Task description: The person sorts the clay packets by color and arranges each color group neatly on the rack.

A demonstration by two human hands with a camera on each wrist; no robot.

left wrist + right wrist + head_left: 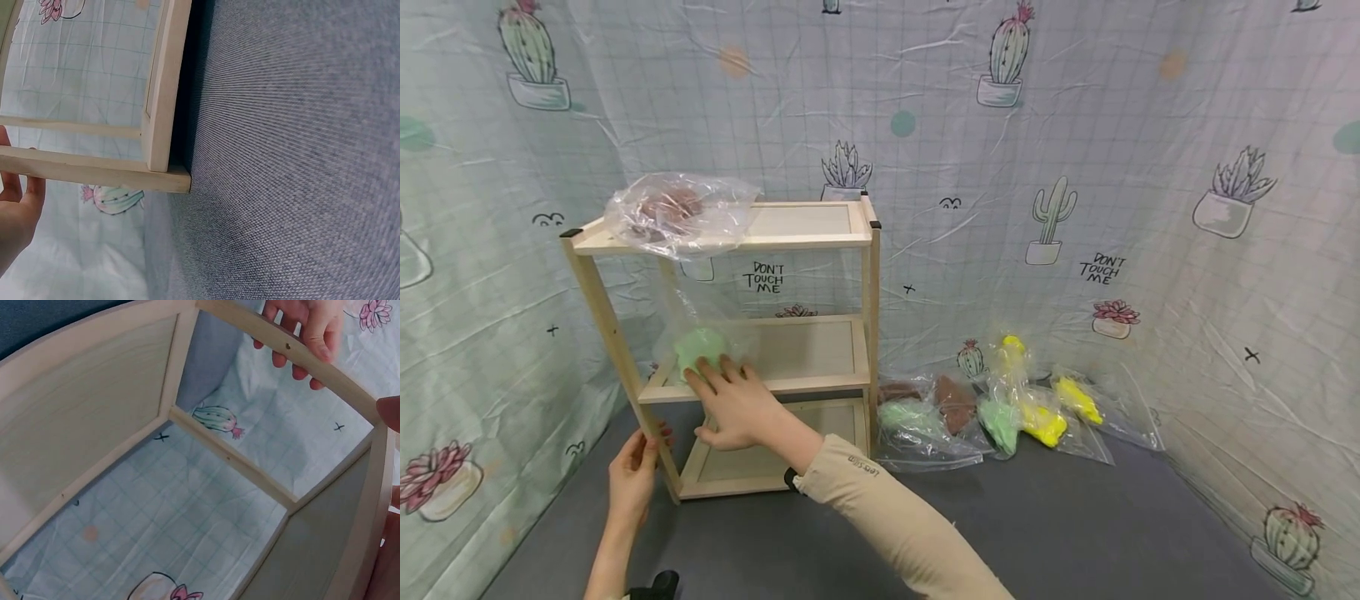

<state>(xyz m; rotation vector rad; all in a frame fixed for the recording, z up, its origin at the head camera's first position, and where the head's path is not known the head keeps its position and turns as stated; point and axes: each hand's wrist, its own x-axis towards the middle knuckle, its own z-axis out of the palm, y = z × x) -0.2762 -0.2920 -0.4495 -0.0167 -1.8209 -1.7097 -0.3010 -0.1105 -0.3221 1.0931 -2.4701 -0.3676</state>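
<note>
A three-tier wooden shelf (808, 243) stands on the dark grey surface. My left hand (631, 479) grips its front left post (658, 446) below the middle tier; in the right wrist view, the fingers of that hand (307, 331) wrap over the post. On the left of the middle tier is a light green item in a clear plastic bag (700, 342). My right hand (741, 408) reaches there with fingers spread, fingertips at the bag's front and thumb below the tier's front edge. Another clear bag (673, 212), with something brown inside, lies on the top tier's left.
Right of the shelf, several clear bags lie in a row against the back cloth, holding brown (955, 402), green (998, 423) and yellow (1043, 425) items. A cactus-print cloth (917, 175) hangs behind and at both sides. The bottom tier (737, 467) sits low over the grey surface (1000, 517).
</note>
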